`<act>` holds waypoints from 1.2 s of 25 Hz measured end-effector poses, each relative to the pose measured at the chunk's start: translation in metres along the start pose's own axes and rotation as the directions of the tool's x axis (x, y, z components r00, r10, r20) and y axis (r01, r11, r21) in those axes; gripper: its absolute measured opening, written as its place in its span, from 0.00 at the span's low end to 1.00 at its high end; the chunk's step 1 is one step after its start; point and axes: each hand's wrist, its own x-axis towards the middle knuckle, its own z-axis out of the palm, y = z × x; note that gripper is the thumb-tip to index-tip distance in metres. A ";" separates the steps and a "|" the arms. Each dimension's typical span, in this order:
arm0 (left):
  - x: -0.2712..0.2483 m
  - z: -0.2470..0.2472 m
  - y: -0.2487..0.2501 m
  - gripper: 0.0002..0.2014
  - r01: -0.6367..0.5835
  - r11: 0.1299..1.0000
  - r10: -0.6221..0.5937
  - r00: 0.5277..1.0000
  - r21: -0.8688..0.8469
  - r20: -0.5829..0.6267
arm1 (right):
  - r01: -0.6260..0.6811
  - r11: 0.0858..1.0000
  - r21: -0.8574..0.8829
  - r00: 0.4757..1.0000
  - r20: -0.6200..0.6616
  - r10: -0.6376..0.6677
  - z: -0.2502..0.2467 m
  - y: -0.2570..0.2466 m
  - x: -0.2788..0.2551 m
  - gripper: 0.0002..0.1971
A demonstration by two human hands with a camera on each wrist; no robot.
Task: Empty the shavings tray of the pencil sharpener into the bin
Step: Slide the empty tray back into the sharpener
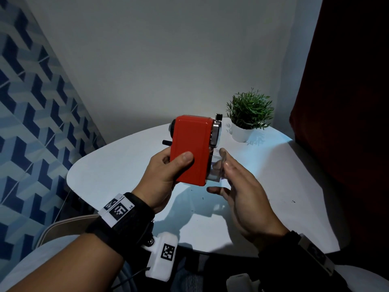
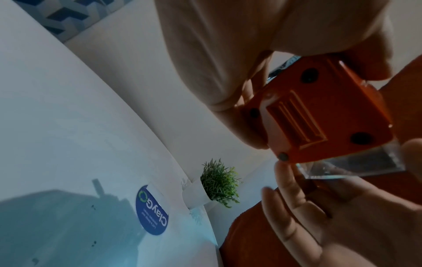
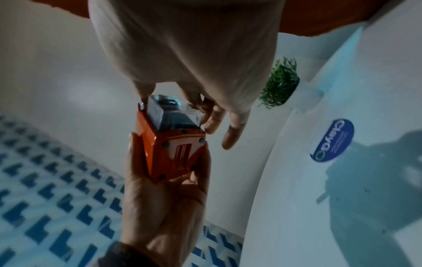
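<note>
Shavings tray [image 1: 215, 168], clear plastic, sits partly slid out of the orange pencil sharpener [image 1: 192, 148] at frame centre, above the white table [image 1: 273, 186]; contents indistinct. Left hand [image 1: 166, 173] grips the sharpener body. Right hand [image 1: 237, 182] pinches the tray, other fingers spread.

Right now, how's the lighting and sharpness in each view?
Head view: dim but sharp, with the hands' dark shadow on the table. Left wrist view: the sharpener is soft and the table edge bends. Right wrist view: blurry, floor tiles smeared.
</note>
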 end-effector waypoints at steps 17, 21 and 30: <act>0.002 0.003 -0.006 0.20 -0.002 0.998 0.004 0.999 0.056 -0.034 | 0.085 0.990 -0.110 0.992 -0.088 -0.095 0.006 0.018 -0.007 0.17; 0.002 -0.003 -0.005 0.25 0.013 0.995 -0.017 0.999 0.100 0.031 | 0.061 0.998 0.024 0.994 -0.096 -0.059 -0.004 0.009 0.004 0.09; -0.003 -0.005 0.014 0.21 0.000 0.944 -0.070 0.977 0.329 0.200 | -0.006 0.999 -0.053 0.994 0.105 0.012 -0.009 -0.005 0.013 0.33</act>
